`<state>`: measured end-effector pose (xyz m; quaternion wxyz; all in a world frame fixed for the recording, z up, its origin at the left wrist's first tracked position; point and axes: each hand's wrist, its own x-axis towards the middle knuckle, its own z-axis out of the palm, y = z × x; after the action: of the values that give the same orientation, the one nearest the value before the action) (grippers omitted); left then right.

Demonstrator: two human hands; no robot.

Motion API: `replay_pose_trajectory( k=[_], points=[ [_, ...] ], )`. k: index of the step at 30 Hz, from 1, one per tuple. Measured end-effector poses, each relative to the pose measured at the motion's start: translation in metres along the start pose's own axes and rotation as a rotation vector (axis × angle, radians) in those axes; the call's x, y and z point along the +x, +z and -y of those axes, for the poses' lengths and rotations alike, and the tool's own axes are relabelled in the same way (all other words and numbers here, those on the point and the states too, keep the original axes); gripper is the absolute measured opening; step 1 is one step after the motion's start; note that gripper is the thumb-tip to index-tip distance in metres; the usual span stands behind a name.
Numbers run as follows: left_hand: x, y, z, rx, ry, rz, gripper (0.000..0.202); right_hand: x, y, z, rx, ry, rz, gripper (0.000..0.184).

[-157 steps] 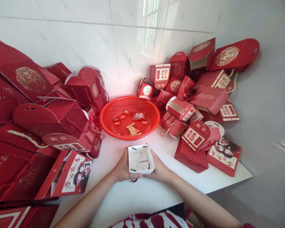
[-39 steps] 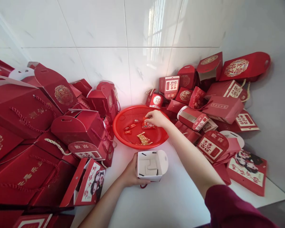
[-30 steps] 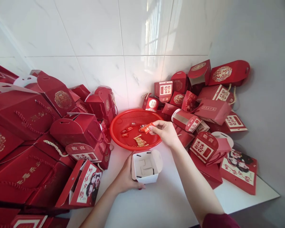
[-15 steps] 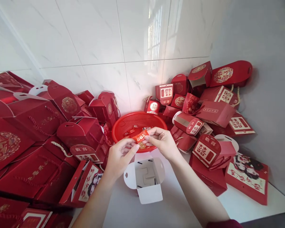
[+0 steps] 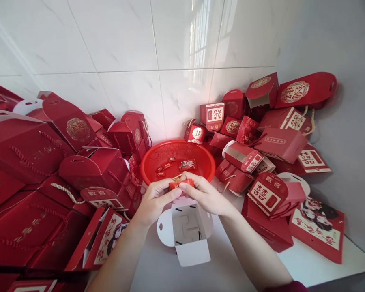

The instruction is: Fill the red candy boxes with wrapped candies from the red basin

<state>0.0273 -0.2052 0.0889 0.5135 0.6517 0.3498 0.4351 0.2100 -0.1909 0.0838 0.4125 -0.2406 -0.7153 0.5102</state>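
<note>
Between my two hands is a small candy in an orange-red wrapper [image 5: 177,185], partly covered by the fingers. My left hand [image 5: 156,198] pinches its left end, and my right hand [image 5: 205,194] has thumb and fingers closed on its right end. Both hands are over the near rim of a red plastic basket [image 5: 146,162]. Several small wrapped candies [image 5: 167,165] and a larger printed packet [image 5: 187,164] lie in the basket. Just below my hands stands a gift box [image 5: 192,253] with its white inside showing and its flaps spread apart.
Red gift boxes [image 5: 33,142] are piled high on the left, some with rope handles. Another heap of red boxes [image 5: 280,142] stands on the right, by a grey wall. A flat printed box [image 5: 319,227] lies near the white table's [image 5: 310,259] right edge. Behind is a tiled wall [image 5: 124,36].
My hands have come closer together and slightly lower with the candy, which is now more covered. More of the basket's contents show. The view has shifted a little.
</note>
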Motion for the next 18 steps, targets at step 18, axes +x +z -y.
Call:
replay_pose_trajectory(
  k=[18],
  points=[
    [-0.009,-0.001,-0.004,0.172,0.05,0.021,0.033,-0.007,0.009,0.008,-0.191,-0.077,-0.094,0.029]
  ],
)
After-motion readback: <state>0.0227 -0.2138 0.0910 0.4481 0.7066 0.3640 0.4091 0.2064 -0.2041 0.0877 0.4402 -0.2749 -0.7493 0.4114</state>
